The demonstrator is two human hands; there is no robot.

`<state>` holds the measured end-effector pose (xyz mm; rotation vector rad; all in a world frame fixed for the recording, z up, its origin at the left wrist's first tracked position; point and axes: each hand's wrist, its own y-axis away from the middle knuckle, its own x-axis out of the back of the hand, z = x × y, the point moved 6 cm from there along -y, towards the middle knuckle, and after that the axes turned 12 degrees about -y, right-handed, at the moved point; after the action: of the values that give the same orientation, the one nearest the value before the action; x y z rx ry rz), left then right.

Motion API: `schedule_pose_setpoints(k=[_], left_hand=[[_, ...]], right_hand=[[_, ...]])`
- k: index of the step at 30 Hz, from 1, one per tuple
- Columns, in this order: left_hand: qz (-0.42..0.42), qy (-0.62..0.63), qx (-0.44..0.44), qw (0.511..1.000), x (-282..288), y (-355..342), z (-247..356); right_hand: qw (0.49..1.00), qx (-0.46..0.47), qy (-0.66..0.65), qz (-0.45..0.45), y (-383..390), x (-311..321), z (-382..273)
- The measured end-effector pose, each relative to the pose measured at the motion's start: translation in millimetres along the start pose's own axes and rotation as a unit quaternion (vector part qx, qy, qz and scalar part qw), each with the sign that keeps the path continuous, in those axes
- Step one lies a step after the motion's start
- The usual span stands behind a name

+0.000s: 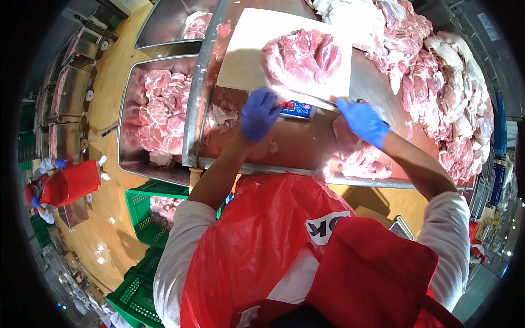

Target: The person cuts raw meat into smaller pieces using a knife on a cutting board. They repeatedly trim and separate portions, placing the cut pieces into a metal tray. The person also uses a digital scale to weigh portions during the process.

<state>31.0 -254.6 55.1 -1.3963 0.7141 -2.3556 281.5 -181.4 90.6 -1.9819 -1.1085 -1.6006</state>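
A large pale pink cut of raw meat point(302, 56) lies on a white cutting board point(240, 63). Below the board's near edge shows a small scale with a blue panel and lit red digits point(298, 108). My left hand point(259, 116), in a blue glove, is closed just left of that panel; what its fingers hold, if anything, is hidden. On the panel's right, my blue-gloved right hand point(363, 123) is closed around what looks like a knife point(326, 103), its thin blade pointing left along the board's edge. Trimmed meat point(365, 161) lies below the right hand.
Large cuts of meat point(432, 93) are heaped along the table's right side. Scraps point(221, 116) lie left of my left hand. A metal tub point(124, 123) full of meat pieces stands left of the table, above green crates point(143, 227). Farther left, another person in a red apron point(71, 186) works.
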Motion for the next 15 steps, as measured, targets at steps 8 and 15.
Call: schedule_pose_setpoints(k=[8,15], left_hand=[[0.153,-0.054,-0.054,0.985,137,-87,-59],[0.107,-0.386,0.067,0.914,231,-276,-282]], right_hand=[[0.985,-0.124,-0.080,0.089,84,6,44],[0.836,-0.179,-0.424,0.297,28,2,16]])
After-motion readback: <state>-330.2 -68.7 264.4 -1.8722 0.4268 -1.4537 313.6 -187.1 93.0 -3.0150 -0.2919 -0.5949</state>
